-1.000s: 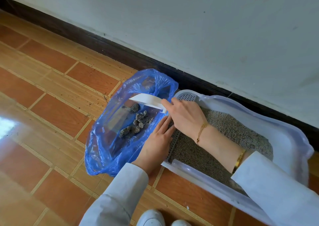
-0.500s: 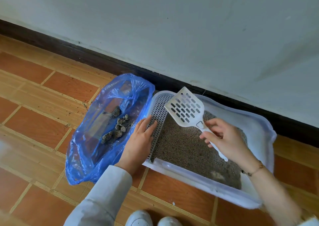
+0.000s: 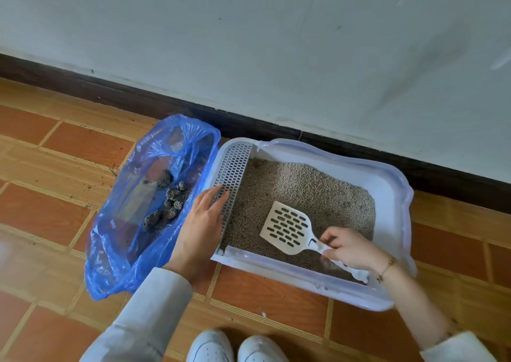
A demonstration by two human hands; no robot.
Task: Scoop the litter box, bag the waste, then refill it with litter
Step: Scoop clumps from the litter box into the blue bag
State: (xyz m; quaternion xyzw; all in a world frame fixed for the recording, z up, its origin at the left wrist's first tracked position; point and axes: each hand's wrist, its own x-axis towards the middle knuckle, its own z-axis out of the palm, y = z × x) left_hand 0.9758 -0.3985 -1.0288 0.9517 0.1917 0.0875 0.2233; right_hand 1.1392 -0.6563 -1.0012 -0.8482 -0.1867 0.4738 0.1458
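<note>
A pale litter box (image 3: 392, 195) stands on the floor by the wall, filled with grey litter (image 3: 298, 190). A slotted grid strip (image 3: 233, 179) runs along its left side. My right hand (image 3: 349, 248) grips the handle of a white slotted scoop (image 3: 287, 227), whose blade lies flat on the litter. My left hand (image 3: 203, 220) rests flat across the box's left edge and the rim of a blue plastic bag (image 3: 119, 251). Dark waste clumps (image 3: 168, 204) lie inside the bag.
Orange floor tiles (image 3: 55, 201) carry scattered litter crumbs left of the bag. A dark skirting board (image 3: 138, 99) and a white wall run close behind the box. My white shoes (image 3: 237, 346) are at the bottom edge.
The scoop went from over the bag, back across the box, and down onto the litter. My left hand stayed at the bag and box edge.
</note>
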